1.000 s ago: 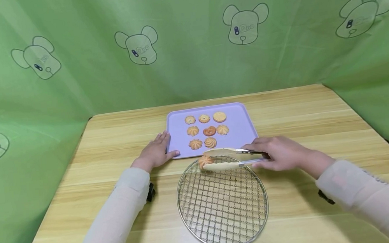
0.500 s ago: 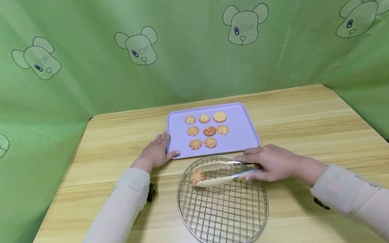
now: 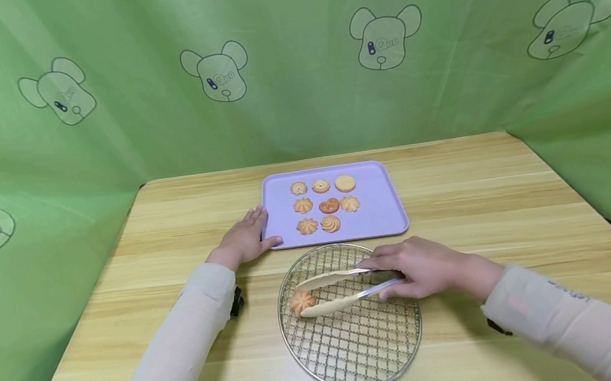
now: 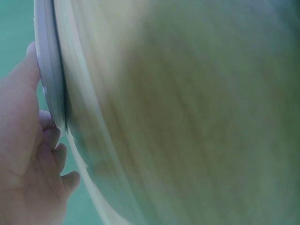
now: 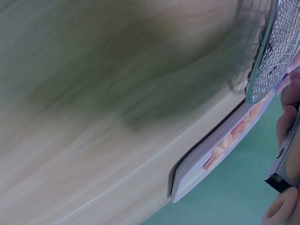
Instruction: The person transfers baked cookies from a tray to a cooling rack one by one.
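My right hand grips a pair of tongs with metal arms and long cream-coloured tips. Between those tips sits a flower-shaped cookie, over the left part of a round wire cooling rack. The tips stand a little apart; whether they still pinch the cookie I cannot tell. At the rack's far side lies a lilac tray. My left hand rests against the tray's left edge, fingers extended along it and thumb at the near corner. In the left wrist view, the left hand touches the tray rim.
Several cookies lie in rows on the tray, among them a pretzel-shaped one and a round one. The wooden table extends on both sides. A green curtain with bear-head prints hangs behind it.
The right hand has brought the tongs and cookie from the rack's far edge toward me and leftward. The tong tips have spread slightly. The left hand and tray stay put.
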A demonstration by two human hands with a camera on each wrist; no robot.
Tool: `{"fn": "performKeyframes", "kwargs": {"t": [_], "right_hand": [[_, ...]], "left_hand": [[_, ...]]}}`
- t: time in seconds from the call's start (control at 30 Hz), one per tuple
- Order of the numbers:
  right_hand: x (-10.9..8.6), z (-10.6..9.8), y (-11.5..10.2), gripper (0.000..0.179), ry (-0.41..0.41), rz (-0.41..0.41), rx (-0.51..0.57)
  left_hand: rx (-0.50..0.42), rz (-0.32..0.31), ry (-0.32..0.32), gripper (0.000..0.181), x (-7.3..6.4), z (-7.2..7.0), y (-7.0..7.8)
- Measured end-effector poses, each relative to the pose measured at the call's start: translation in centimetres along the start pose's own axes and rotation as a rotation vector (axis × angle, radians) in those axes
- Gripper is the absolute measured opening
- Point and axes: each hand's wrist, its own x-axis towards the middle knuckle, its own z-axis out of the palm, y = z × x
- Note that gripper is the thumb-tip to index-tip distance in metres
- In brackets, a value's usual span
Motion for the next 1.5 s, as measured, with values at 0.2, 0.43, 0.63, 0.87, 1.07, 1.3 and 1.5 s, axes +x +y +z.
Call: {"fn": "performKeyframes", "kwargs": {"t": [0.2, 0.43, 0.63, 0.87, 1.07, 1.3, 1.5], "right_hand": [[0.3, 0.3, -0.4, 0.056, -0.018, -0.024, -0.004], [0.3, 0.4, -0.5, 0.056, -0.041, -0.024, -0.022], [0.3, 0.5, -0.5, 0.055, -0.058, -0.025, -0.032], [0.2, 0.5, -0.4, 0.056, -0.072, -0.013, -0.036], [0.2, 0.3, -0.3, 0.06, -0.066, -0.012, -0.021], [0.2, -0.3, -0.3, 0.064, -0.057, 0.003, 0.003], [0.1, -0.6, 0.0, 0.07, -0.052, 0.037, -0.042]], "left_hand": [[-0.003, 0.002, 0.002, 0.087, -0.1, -0.1, 0.0], [0.0, 0.004, 0.001, 0.087, 0.0, 0.0, 0.0], [-0.008, 0.001, 0.003, 0.087, -0.1, -0.1, 0.0], [-0.014, 0.005, 0.005, 0.086, -0.1, -0.2, 0.1], [-0.006, 0.005, 0.003, 0.086, -0.1, -0.2, 0.1], [-0.006, 0.005, -0.001, 0.087, -0.1, -0.2, 0.0], [-0.01, -0.001, 0.001, 0.087, 0.0, 0.0, 0.0]]}}
